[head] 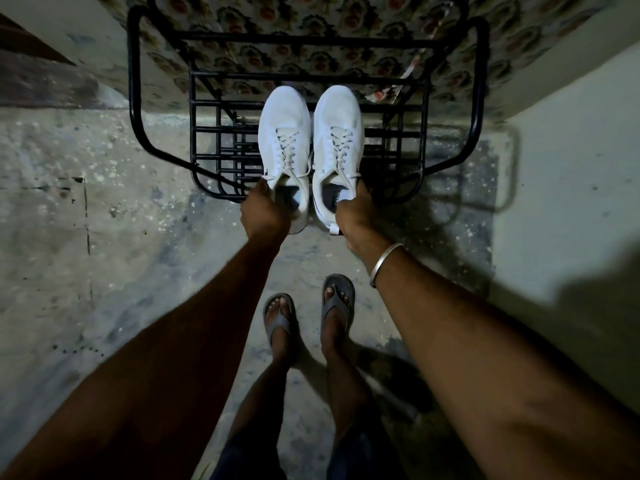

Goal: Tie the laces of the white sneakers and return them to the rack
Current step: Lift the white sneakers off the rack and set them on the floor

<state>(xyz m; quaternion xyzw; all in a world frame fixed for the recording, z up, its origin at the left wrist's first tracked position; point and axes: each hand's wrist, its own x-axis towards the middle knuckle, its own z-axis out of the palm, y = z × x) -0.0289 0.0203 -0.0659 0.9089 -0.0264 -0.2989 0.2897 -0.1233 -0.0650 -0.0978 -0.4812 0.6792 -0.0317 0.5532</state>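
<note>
Two white sneakers lie side by side, toes pointing away from me, over the black metal shoe rack (162,157). My left hand (265,211) grips the heel end of the left sneaker (284,133). The heel of the right sneaker (338,133) is held by my right hand (358,216), which wears a metal bangle at the wrist. Both shoes are laced; thin lace ends trail loosely near their openings. Whether the soles rest on the rack's bars or hang just above them I cannot tell.
The rack stands against a wall covered in patterned paper (311,19). A pale wall (571,168) runs close along the right side. My feet in grey flip-flops (337,299) stand on the mottled concrete floor (104,220) just before the rack.
</note>
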